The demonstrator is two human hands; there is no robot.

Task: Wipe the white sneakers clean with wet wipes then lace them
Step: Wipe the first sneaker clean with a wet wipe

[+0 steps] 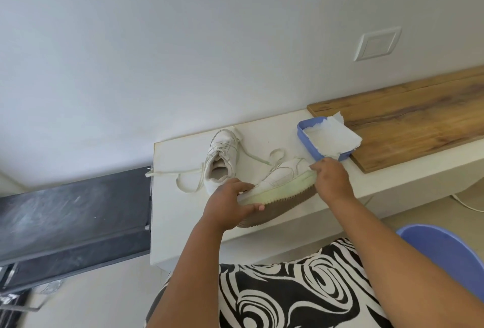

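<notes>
Sneaker [280,186] lies tilted on its side at the tabletop [183,223] edge; left hand [230,204] grips its heel, right hand [332,178] curls over its toe. Second sneaker [220,162] stands just behind, blue wipes tray [309,141] near.

Two sneakers [277,186] [220,162], one blue tray [311,144] (wipes [332,139] inside), two hands [230,207] [332,181].

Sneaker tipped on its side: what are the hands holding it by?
The left hand grips the tilted sneaker at its heel end, fingers curled round the sole edge. The right hand is at the toe; what it holds cannot be told.
</notes>
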